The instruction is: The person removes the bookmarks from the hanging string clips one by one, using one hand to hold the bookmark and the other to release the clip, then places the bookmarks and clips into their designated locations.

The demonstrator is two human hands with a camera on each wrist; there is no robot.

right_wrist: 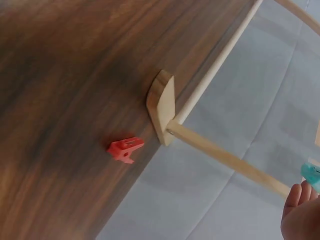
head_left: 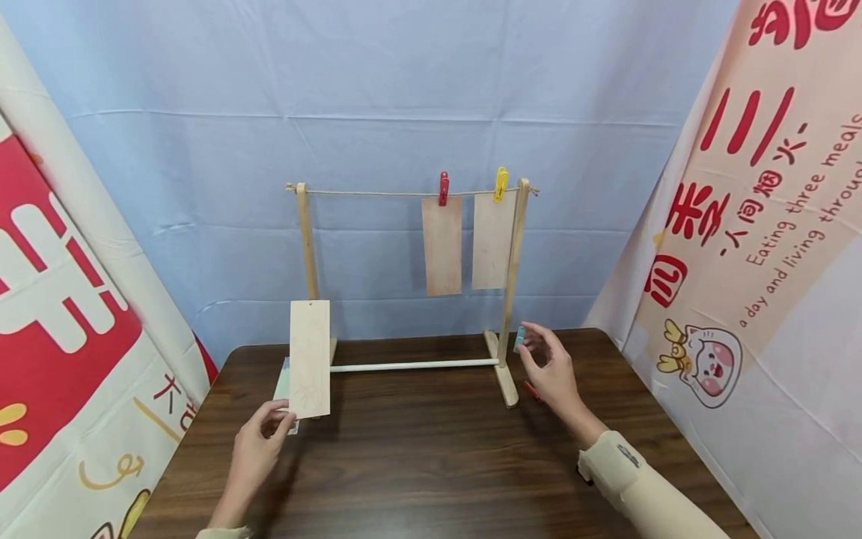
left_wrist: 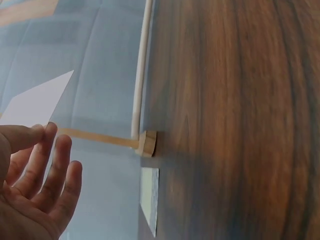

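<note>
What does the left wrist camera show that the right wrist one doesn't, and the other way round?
Only the left wrist view shows the left hand pinching a pale card, and a flat piece lying near the rack.
Only the right wrist view shows the right hand holding a blue clothespin, and a red clothespin on the table.
Both share that wooden table, the rack and the cloth backdrop.

Creased blue cloth (head_left: 390, 67) behind; printed left banner (head_left: 74, 299), printed right banner (head_left: 761, 224); dark wood-grain table (head_left: 417, 457).
</note>
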